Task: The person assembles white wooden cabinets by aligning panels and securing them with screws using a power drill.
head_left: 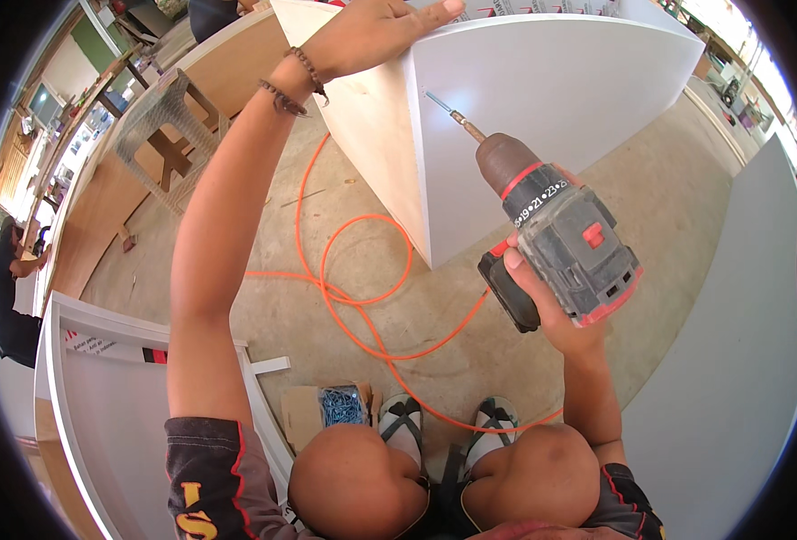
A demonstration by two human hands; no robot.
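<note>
While the left hand point(371, 38), its grip unclear, touches the box point(556, 112), the right hand point(549, 310) clasps the drill point(560, 232) from beneath.

1. The drill point(567, 247) had a matt, dusty dark plastic casing; its bit point(468, 126) and the bluish screw point(438, 102) looked metallic.
2. The white panel point(542, 85) was smooth, faintly glossy (just where the light caught it); the side board point(371, 148) looked like pale, matt wood.
3. The hose point(389, 358) was smooth orange plastic or rubber.
4. The box point(300, 414) was matt cardboard.
5. The sleeve point(207, 463) was soft, matt cloth.
6. The floor point(655, 220) resembled dull concrete.
</note>
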